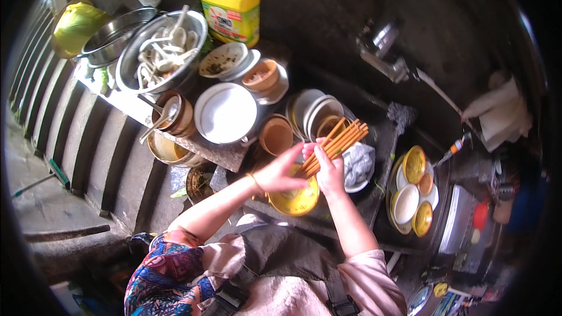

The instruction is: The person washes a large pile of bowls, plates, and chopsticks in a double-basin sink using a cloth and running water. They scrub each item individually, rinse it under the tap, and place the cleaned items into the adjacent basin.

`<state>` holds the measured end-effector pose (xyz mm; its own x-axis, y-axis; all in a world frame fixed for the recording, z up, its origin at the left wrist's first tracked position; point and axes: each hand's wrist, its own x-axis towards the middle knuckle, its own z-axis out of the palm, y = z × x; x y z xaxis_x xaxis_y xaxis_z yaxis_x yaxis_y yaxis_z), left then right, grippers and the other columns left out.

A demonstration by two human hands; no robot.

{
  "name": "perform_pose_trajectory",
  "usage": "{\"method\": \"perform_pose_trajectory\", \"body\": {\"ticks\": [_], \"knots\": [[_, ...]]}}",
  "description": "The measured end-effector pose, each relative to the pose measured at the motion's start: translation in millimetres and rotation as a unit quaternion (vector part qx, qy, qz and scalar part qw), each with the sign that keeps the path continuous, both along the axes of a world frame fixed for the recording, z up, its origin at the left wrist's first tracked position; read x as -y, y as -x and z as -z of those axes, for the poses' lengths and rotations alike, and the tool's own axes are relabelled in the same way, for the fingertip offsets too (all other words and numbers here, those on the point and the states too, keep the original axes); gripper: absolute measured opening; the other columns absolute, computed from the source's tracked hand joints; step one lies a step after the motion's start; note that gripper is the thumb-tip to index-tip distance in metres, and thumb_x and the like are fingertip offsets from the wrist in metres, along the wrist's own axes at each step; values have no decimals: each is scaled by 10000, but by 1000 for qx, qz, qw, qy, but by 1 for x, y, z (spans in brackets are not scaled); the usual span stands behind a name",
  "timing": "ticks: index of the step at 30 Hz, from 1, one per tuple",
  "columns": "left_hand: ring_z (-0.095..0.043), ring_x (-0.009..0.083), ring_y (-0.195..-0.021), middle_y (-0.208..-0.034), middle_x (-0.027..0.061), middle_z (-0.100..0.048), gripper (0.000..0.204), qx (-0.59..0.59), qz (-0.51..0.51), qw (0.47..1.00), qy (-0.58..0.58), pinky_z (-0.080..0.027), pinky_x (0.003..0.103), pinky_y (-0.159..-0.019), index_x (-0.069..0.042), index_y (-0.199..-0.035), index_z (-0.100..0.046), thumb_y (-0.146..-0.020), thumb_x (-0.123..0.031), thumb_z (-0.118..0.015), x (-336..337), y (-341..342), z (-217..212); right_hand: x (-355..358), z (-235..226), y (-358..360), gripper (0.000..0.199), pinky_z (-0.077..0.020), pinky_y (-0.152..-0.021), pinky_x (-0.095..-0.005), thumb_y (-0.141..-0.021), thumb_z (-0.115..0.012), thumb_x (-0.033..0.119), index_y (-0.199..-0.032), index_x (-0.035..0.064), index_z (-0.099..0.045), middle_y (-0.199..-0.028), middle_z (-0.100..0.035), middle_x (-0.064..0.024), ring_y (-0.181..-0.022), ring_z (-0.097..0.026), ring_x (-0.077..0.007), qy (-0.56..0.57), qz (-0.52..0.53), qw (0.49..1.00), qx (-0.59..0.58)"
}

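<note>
A bundle of several wooden chopsticks [344,141] slants up to the right, with my right hand [330,172] closed around its lower part. Beside the lower ends of the bundle is my left hand [282,173], its thumb and fingers apart and slightly curved; whether it touches the chopsticks is hard to see. Directly below both hands sits a yellow bowl [295,200]. A grey cloth [358,164] lies in a white bowl just right of my right hand. Beyond my hands stand a brown bowl [276,134] and a leaning group of stacked bowls [305,105].
Farther left are a white bowl [226,112], a steel basin [130,77] of spoons and brown pots [182,118]. A yellow detergent jug [231,9] stands behind. A tap [398,71] and scouring pad [401,114] are right, above a tray of bowls [404,205].
</note>
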<state>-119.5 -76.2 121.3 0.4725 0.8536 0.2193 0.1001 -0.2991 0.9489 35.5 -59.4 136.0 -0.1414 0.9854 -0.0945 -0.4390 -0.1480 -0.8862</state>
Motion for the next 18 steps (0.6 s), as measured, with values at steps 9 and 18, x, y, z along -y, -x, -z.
{"method": "perform_pose_trajectory", "body": {"ticks": [9, 18], "knots": [[-428, 44, -457, -599, -38, -453, 250, 160, 60, 894, 414, -348, 182, -408, -60, -1021, -425, -842, -179, -551, 19, 41, -7, -98, -38, 33, 167, -492, -651, -278, -775, -577, 33, -918, 10, -494, -826, -576, -123, -702, -580, -180, 28, -37, 998, -46], [-381, 52, -437, -567, -39, -431, 270, -16, 108, 882, 459, -305, 201, -384, -60, -982, -499, -803, -235, -599, 36, 69, 49, -329, -84, 186, 734, -454, -679, -274, -725, -639, 403, -1207, -81, -369, -969, -566, -138, -761, -557, -172, -180, 18, 915, 360]]}}
